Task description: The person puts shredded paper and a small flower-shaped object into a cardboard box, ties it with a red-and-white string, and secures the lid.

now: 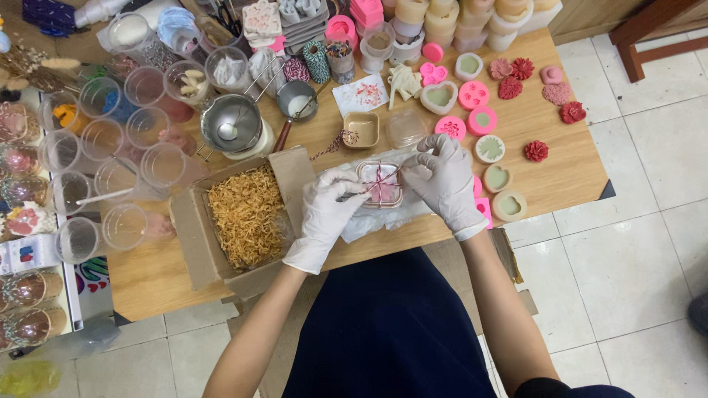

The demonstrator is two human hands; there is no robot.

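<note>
A small square box (380,184) sits near the front edge of the wooden worktop (546,177), on a sheet of clear wrap (369,221). It has a see-through lid showing something pink inside, and red-and-white twine (383,179) crosses over it.

Both hands wear white gloves. The left hand (328,210) lies against the box's left side, its grip pinched together on the twine there. The right hand (442,177) is at the box's right side, fingers curled over the corner, its grip closed on the other run of twine above the lid.

Just left of the box stands an open carton (199,243) filled with straw-coloured shredded paper (247,214). Behind the box are an empty tan tray (361,130) and a clear lid (405,129), with a loose piece of twine trailing toward the carton. Behind the carton a steel pot (231,122) holds a spoon, and a smaller pan (296,99) stands beside it. Clear plastic cups (125,147) crowd the worktop far left of the box. Right of the box lie pink and pale moulds (472,96), some heart-shaped, and beyond them red flower shapes (536,151). Twine spools (317,60) stand at the back.
</note>
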